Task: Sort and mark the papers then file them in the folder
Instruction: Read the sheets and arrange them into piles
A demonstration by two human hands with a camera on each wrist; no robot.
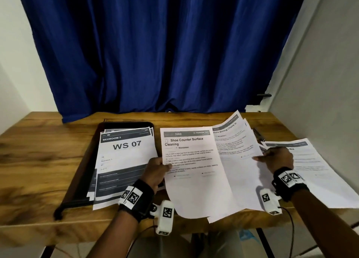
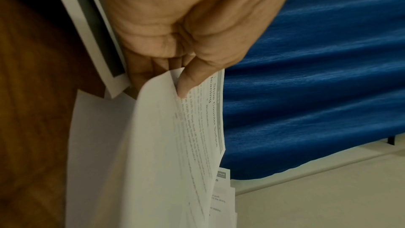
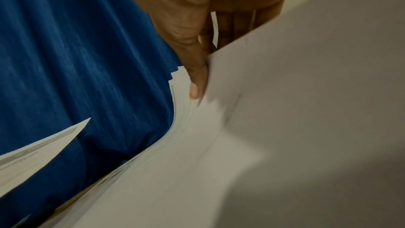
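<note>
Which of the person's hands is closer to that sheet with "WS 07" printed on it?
Left. The left hand is right at the near right edge of the WS 07 sheet, pinching the Shoe Counter sheet. The right hand is far off to the right, gripping a fanned stack.

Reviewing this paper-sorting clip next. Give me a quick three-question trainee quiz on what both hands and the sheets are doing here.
1. True or false: the left hand pinches the sheet headed "Shoe Counter Surface Cleaning" at its left edge.
2. Multiple choice: the "WS 07" sheet lies on top of
A. the bare wooden table
B. the pile on the dark folder
C. the loose sheet at the far right
3. Fill in: the right hand holds a fanned ____ of papers, not a single sheet.

Key
1. True
2. B
3. stack
</note>
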